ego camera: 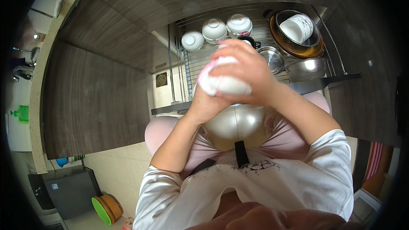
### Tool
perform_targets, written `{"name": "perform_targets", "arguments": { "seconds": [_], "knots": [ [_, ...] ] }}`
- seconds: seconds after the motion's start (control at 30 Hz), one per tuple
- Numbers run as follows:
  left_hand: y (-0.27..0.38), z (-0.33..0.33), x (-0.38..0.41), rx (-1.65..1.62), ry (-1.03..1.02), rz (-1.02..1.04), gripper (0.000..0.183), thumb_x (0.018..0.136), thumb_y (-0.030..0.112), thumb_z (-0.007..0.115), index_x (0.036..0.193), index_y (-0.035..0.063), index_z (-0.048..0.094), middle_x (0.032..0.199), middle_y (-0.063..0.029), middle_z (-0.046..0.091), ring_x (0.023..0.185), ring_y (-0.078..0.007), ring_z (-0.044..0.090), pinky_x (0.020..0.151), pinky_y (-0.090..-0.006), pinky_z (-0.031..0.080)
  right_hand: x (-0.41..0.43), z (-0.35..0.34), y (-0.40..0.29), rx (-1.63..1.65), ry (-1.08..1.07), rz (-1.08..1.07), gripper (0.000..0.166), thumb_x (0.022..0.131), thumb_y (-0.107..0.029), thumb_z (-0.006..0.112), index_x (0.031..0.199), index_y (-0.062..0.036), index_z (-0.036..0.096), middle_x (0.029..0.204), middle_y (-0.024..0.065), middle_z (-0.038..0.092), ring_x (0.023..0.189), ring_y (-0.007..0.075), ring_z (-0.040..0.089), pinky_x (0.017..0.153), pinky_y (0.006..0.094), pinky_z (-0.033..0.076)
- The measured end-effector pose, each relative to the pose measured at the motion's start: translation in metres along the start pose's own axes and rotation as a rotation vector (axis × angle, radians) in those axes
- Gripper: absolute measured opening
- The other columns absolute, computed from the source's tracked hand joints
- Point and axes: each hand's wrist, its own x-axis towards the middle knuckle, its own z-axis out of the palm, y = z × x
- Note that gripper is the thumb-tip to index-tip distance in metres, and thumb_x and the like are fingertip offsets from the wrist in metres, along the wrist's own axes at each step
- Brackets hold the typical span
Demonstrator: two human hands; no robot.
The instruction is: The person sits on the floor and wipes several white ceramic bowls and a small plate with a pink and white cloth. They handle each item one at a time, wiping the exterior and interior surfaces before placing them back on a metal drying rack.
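Note:
In front of the pulled-out wire dish basket, my left hand (213, 103) holds a white cloth with pink edging (223, 81) from below. My right hand (247, 70) is wrapped over the same bundle from above, its fingers blurred. Whether a dish is inside the cloth cannot be told. Beyond my hands, a white bowl (192, 41) and stacked white bowls (214, 31) stand upside down in the basket, beside another upturned stack (239, 25). A black mug (248, 41) is partly hidden behind my right hand, near a clear glass pot (271, 59).
At the basket's right, an amber glass bowl (277, 43) holds a colander (286, 16) with white bowls (295, 29) inside; a textured clear bowl (309, 69) is nearer. The basket's dark front edge (306, 84) crosses before my knees. Cabinet panels flank both sides.

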Motion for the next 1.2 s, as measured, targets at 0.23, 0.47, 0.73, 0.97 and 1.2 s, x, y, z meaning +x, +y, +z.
{"name": "perform_targets", "arguments": {
  "seconds": [0.23,0.47,0.73,0.97,1.2],
  "knots": [
    [0.009,0.005,0.002,0.216,-0.043,-0.029,0.044,0.068,-0.002,0.073,0.107,-0.0014,0.052,0.096,-0.0072,0.062,0.084,-0.0125,0.06,0.074,-0.0268,0.05,-0.015,0.002,0.041,0.94,0.146,0.894,0.041,0.084,-0.03,0.061,0.112,-0.0008,0.054,0.096,0.0093,0.063,0.088,0.0181,0.062,0.078,0.0292,0.05],
    [0.013,0.004,-0.001,0.303,-0.025,0.07,0.028,0.066,0.003,0.071,0.093,0.0016,0.062,0.081,-0.007,0.067,0.074,-0.012,0.063,0.069,-0.0255,0.049,-0.012,0.011,0.026,0.918,0.263,0.782,0.048,0.088,-0.033,0.053,0.12,0.0017,0.047,0.107,0.0123,0.058,0.097,0.0172,0.058,0.083,0.0295,0.047],
    [0.015,0.007,-0.003,0.177,-0.017,0.085,0.03,0.065,0.004,0.073,0.094,0.0051,0.064,0.087,-0.0039,0.067,0.078,-0.0143,0.063,0.072,-0.0269,0.05,-0.007,0.002,0.0,0.404,0.193,0.393,0.045,0.074,-0.03,0.069,0.111,-0.0076,0.055,0.106,0.0103,0.057,0.099,0.0234,0.055,0.083,0.0344,0.044],
    [0.001,-0.002,0.003,0.138,-0.043,0.144,0.059,0.067,0.007,0.075,0.119,0.0063,0.047,0.115,-0.0075,0.055,0.105,-0.016,0.054,0.084,-0.0296,0.048,0.0,-0.006,-0.018,-0.035,-0.091,0.009,0.041,0.064,-0.023,0.073,0.102,-0.014,0.062,0.115,0.0113,0.054,0.109,0.0358,0.048,0.09,0.044,0.04],
    [0.01,0.009,0.001,0.013,0.003,-0.019,0.04,0.07,0.003,0.073,0.106,-0.001,0.056,0.097,-0.0071,0.064,0.088,-0.0131,0.061,0.076,-0.0267,0.05,-0.012,-0.002,0.024,0.61,0.129,0.477,0.039,0.077,-0.028,0.069,0.107,-0.007,0.058,0.105,0.0073,0.06,0.095,0.0195,0.058,0.083,0.0311,0.046]
  ]
}}
